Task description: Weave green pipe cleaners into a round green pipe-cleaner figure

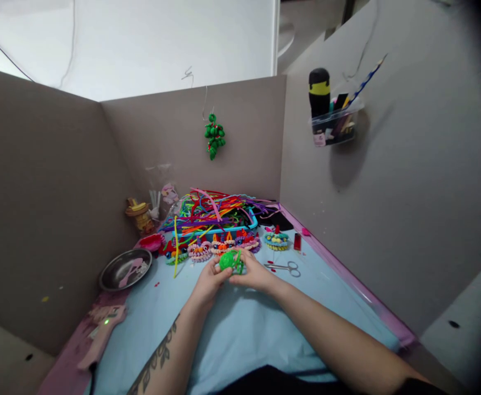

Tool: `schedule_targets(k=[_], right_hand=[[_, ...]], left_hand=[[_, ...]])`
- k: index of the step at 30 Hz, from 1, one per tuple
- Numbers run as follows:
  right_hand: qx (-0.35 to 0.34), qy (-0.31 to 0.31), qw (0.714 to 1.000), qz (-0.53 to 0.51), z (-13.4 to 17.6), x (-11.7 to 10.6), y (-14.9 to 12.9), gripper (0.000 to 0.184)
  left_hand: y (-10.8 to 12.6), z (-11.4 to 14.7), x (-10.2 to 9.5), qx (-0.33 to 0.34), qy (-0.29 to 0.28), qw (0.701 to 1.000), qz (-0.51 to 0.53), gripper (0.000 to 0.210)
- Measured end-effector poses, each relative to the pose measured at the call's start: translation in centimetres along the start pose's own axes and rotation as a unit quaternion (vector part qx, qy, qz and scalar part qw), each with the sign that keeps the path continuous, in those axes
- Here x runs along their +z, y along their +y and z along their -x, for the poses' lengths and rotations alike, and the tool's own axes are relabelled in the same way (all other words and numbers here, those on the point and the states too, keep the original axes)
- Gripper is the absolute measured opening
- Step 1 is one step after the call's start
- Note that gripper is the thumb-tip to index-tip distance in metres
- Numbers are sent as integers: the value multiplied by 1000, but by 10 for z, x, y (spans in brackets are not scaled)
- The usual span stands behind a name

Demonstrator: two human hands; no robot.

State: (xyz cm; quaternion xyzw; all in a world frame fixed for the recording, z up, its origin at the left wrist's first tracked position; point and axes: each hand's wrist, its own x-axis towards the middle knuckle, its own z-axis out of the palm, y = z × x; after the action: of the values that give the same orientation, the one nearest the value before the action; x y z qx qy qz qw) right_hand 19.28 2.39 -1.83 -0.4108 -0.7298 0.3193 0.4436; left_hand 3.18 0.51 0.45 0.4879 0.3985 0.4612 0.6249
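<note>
Green ball (227, 261): held up in front of the blue tray (253, 222), over the counter (162, 312), btwn two hands. Looks round at one end, w/ loose green bits (239, 264) poking out at the other. Prob being bent and shaped by hand now; can't tell how near done.
Loose green bits: prob the part to work on next. Seems to call for a firm hold w/ one hand and small, soft pinches w/ the other, so as not to squash the round end.
Left hand (213, 275): in front of the tray. Mostly closed, w/ thumb and fingers round the ball's round end. Can't tell how tight.
Right hand (252, 270): also in front of the tray. Partly closed on the loose-bit end, w/ fingers behind and thumb low. Fingertips partly hid, so can't tell the exact pinch.
Scissors (284, 267): on the counter, to the R and front of the tray, nr the right hand. Not held.
Fuzzy sticks (207, 204): heaped in the tray, lots of colors, some hanging over the edge.
Fuzzy faces (223, 245): in a row just in front of the tray.
Glue gun (104, 334): far L and front of the tray, w/ green light on. Not held.
</note>
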Motion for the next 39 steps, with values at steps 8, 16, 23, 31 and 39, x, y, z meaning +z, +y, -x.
schedule_targets(k=[8,16,23,31,39], right_hand=[[-30,32,999,-1,-2,3,0,37],[-13,126,992,1,-1,-4,-12,31],[-66,151,986,35,6,-4,-25,13],[-182,-57,981,24,18,6,-41,10],[-116,82,990,-23,10,-10,-30,20]], left_hand=[[1,0,0,-3,18,1000,11,51],[4,1,1,2,11,1000,17,50],[1,-1,-1,12,29,999,31,45],[-2,-5,-3,37,42,996,70,45],[0,-2,0,30,50,997,50,51]])
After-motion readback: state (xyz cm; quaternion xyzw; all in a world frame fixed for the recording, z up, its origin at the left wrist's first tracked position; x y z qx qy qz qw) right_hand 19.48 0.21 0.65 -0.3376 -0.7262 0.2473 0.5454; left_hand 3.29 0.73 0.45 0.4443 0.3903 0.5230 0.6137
